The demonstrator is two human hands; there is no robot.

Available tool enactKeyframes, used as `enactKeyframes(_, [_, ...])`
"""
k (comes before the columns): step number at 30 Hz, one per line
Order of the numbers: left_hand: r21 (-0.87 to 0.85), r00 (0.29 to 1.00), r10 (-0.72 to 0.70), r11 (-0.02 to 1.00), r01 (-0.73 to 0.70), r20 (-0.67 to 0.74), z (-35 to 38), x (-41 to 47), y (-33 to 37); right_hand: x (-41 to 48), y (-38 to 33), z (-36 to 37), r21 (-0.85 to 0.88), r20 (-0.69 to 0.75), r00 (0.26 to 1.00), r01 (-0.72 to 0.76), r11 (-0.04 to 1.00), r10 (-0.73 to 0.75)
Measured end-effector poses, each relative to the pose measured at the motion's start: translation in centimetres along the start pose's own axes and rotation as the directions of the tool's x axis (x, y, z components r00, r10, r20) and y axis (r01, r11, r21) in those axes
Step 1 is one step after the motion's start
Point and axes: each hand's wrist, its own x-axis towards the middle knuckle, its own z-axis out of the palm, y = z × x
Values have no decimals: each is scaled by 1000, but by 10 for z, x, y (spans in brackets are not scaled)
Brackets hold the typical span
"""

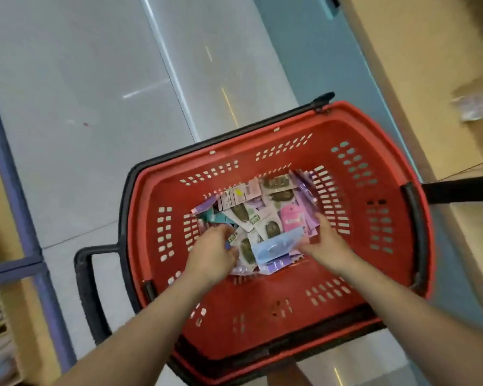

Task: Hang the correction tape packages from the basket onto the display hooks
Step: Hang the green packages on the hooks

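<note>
A red plastic basket (pixel 374 151) stands on the floor below me. At its bottom lies a loose pile of correction tape packages (pixel 265 210) in white, pink, purple and teal. Both my hands are down in the pile. My left hand (pixel 214 253) is at the pile's left edge, its fingers curled over a package there. My right hand (pixel 328 240) is at the pile's right side, its thumb pinching the end of a light blue package (pixel 273 247) that lies tilted on top. No display hooks are in view.
The basket has black handles (pixel 88 291) folded out to the left and right. A purple shelf frame (pixel 14 190) with stacked goods stands at the left. Beige shelving (pixel 418 65) runs along the right. Grey floor tiles (pixel 81 79) lie beyond the basket.
</note>
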Motion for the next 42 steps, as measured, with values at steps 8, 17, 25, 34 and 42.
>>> enactKeyframes(8, [20,981,-190,982,189,32,116,153,-52,144,6,78,-564,119,927,358,744,-356])
enactKeyframes(17, [-139,948,-312,938,319,66,149,171,-55,180,-4,85,-698,209,962,272,662,-176])
enactKeyframes(25, [-79,963,-269,959,271,36,161,175,-45,170,7,59,-757,254,948,319,570,-192])
enactKeyframes(34, [-644,902,-375,748,159,-213,95,115,-20,123,36,3,-29,-168,977,127,991,-130])
enactKeyframes(42, [-958,977,-113,202,201,181,41,65,22,43,13,4,875,-116,993,88,476,30])
